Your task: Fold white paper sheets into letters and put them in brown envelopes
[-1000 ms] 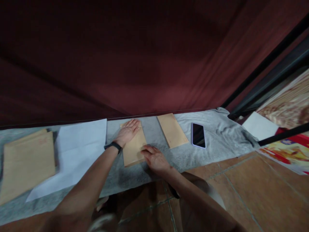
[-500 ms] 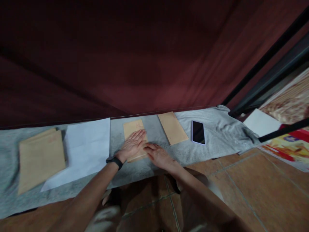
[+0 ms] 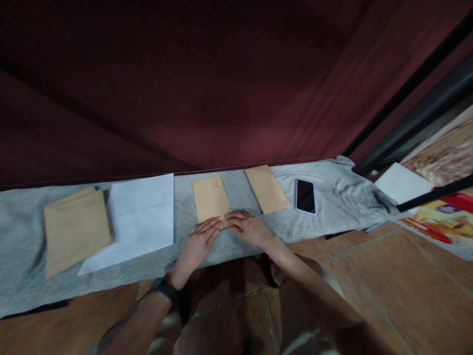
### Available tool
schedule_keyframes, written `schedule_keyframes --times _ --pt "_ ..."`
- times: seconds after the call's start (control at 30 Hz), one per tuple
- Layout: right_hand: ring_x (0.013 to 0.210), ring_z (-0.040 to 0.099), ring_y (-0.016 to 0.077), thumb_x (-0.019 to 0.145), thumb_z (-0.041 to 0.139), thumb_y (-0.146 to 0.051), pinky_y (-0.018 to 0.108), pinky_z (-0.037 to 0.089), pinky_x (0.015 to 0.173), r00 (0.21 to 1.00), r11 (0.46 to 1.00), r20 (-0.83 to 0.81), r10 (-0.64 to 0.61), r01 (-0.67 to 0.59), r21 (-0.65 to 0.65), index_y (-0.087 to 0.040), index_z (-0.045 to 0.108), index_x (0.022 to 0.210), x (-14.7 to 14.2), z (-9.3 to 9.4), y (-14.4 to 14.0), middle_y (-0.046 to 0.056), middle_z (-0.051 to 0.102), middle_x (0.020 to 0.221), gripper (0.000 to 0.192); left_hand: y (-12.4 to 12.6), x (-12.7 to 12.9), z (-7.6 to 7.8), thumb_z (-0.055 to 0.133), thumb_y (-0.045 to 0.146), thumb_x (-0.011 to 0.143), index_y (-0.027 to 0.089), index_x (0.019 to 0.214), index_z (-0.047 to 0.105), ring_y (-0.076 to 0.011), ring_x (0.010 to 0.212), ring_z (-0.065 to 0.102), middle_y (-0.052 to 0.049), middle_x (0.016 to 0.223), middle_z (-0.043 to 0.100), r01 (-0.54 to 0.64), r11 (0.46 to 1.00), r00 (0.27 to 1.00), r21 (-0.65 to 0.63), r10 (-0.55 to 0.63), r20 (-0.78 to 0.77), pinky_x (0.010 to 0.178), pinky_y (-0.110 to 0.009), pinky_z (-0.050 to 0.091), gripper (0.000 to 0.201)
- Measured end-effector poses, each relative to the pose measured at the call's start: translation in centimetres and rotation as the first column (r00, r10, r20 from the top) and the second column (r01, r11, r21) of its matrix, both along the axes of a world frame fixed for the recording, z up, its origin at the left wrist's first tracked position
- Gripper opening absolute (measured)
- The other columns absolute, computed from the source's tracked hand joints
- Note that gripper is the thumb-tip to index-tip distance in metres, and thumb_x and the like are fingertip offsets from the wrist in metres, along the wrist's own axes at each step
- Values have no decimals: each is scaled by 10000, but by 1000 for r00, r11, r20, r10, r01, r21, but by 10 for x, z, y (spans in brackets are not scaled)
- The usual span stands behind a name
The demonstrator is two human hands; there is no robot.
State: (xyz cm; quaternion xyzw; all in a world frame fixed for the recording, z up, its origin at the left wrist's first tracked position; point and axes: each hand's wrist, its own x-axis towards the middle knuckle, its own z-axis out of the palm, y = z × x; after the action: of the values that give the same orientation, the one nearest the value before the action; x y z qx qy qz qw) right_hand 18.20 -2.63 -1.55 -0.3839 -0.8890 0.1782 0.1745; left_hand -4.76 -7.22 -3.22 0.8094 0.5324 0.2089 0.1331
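Tiled floor (image 3: 369,276) nearest, grey cloth (image 3: 258,231) spread beyond. Left hand (image 3: 197,244) and right hand (image 3: 249,228) flat, fingers spread, gripping nothing, fingertips on near edge of middle envelope (image 3: 210,198). Farther right: second envelope (image 3: 266,188), phone (image 3: 305,195). Left: white sheet (image 3: 142,214), envelope stack (image 3: 74,229). Maroon curtain (image 3: 207,84) behind.

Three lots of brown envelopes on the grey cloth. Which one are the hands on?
The middle envelope, with the red stamp at its far corner. Both the left hand and right hand touch its near edge. The right envelope and left stack lie untouched.
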Motion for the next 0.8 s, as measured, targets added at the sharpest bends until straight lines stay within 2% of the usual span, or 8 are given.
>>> schedule_keyframes --times 0.07,0.2,0.33,0.43,0.53,0.67,0.8 --pt "1187 602 176 992 572 -217 360 431 1069 999 999 7 -50 50 8 -247 692 1195 -4 0 -1 38 650 1342 238 1 1 0 378 355 1028 225 1286 659 -211 1279 596 -82 1333 682 -30 999 998 14 29 52 1098 -440 469 403" --pt "1151 606 200 999 555 -210 391 438 1039 993 993 19 -114 114 4 -231 681 1186 -11 -1 -2 54 674 1268 226 5 2 -3 391 273 1014 218 1286 653 -230 1265 591 -90 1342 669 -40 998 998 50 37 59 1098 -449 465 382" --pt "1182 595 226 1015 510 -203 435 446 1052 986 985 -16 -167 167 39 -212 680 1194 -19 -5 -5 83 678 1252 247 8 5 -5 384 234 1004 184 1229 667 -243 1225 599 -108 1299 680 -77 995 993 60 71 97 1077 -441 479 365" --pt "1304 535 232 1013 483 -172 456 394 1146 995 989 -45 -91 95 110 -196 630 1310 -29 -9 -19 105 628 1369 332 9 7 -7 399 223 987 175 1249 643 -262 1232 586 -121 1304 664 -158 985 981 67 150 120 1074 -458 480 362" --pt "1404 458 223 1036 474 -281 443 354 1204 999 992 -22 40 -37 123 -159 520 1445 -39 -13 -39 123 565 1464 429 6 8 -9 419 242 978 169 1354 564 -297 1338 510 -147 1432 570 -258 962 965 91 252 75 1114 -496 438 410" --pt "1473 375 241 1042 462 -422 445 328 1229 999 993 40 12 -16 117 -120 414 1525 -40 -19 -56 155 451 1558 572 0 8 -10 414 306 992 144 1441 477 -344 1460 373 -191 1556 435 -332 937 941 114 336 -23 1158 -540 377 482" --pt "1486 356 236 1046 449 -444 423 303 1244 998 992 64 -26 18 121 -128 398 1538 -28 -20 -55 125 403 1591 587 -3 7 -11 392 326 999 154 1465 458 -374 1475 346 -200 1568 422 -377 920 919 112 386 -83 1134 -569 388 501"
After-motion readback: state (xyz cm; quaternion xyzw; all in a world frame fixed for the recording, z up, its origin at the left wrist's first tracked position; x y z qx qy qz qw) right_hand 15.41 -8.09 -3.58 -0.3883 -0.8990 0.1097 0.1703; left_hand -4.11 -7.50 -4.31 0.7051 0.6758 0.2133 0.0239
